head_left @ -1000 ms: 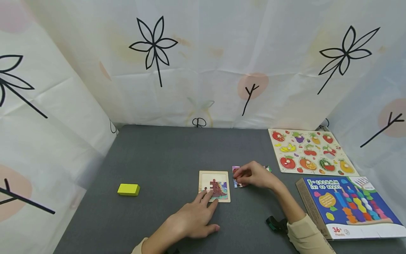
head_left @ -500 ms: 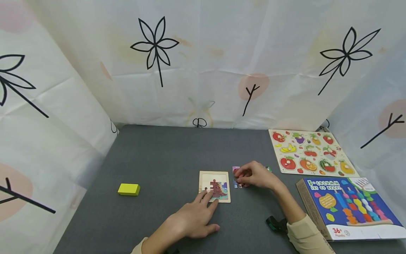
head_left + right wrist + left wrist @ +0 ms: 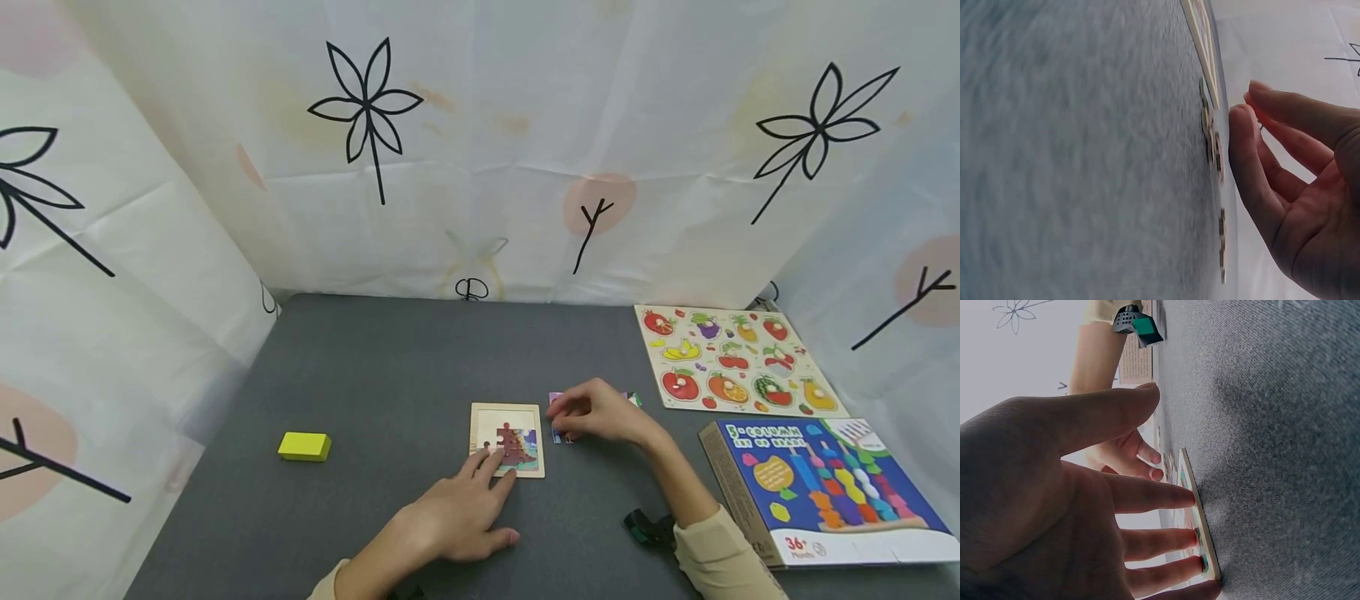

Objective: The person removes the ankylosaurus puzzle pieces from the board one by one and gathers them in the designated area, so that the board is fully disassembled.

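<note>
A small wooden jigsaw tray lies flat on the grey table, with joined reddish-brown and coloured pieces in its lower right part. My left hand rests its spread, fairly straight fingertips on the tray's near edge; the left wrist view shows those fingers touching it. Right of the tray, my right hand hangs over loose jigsaw pieces, partly hiding them. In the right wrist view its thumb and fingers are loosely bent, tips close together above the loose pieces, and no piece shows between them.
A yellow block lies to the left on the table. At the right are a fruit picture board and, nearer, a blue toy box. A patterned white cloth hangs behind and at both sides.
My right hand has shifted slightly left and up over the loose pieces, covering more of the reddish one. My left hand and the tray stay put.
</note>
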Available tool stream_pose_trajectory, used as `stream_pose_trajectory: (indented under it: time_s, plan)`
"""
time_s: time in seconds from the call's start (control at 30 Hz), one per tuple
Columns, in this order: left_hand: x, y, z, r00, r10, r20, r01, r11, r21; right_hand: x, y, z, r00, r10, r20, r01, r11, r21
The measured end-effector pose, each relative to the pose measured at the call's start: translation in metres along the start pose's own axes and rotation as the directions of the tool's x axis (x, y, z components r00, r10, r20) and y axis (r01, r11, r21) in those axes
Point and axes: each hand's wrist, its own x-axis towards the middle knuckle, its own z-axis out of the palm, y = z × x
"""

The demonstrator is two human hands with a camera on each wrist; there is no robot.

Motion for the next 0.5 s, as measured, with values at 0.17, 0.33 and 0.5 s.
stream_pose_trajectory:
  time_s: [0.17,0.33,0.5]
  plan:
    - [0.000,0.000,-0.001,1.000,0.000,0.004,0.000,1.000,0.002,0.005,-0.004,0.005,0.999,-0.044,0.015,0.043,0.999,0.018]
    - [0.000,-0.001,0.000,1.000,0.000,0.003,0.000,1.000,0.003,0.011,-0.008,0.012,0.998,-0.054,0.025,0.053,0.998,0.043]
    - [0.000,-0.002,0.000,1.000,0.006,-0.020,-0.005,1.000,0.011,0.018,-0.012,0.022,0.996,-0.072,0.044,0.069,0.995,0.069]
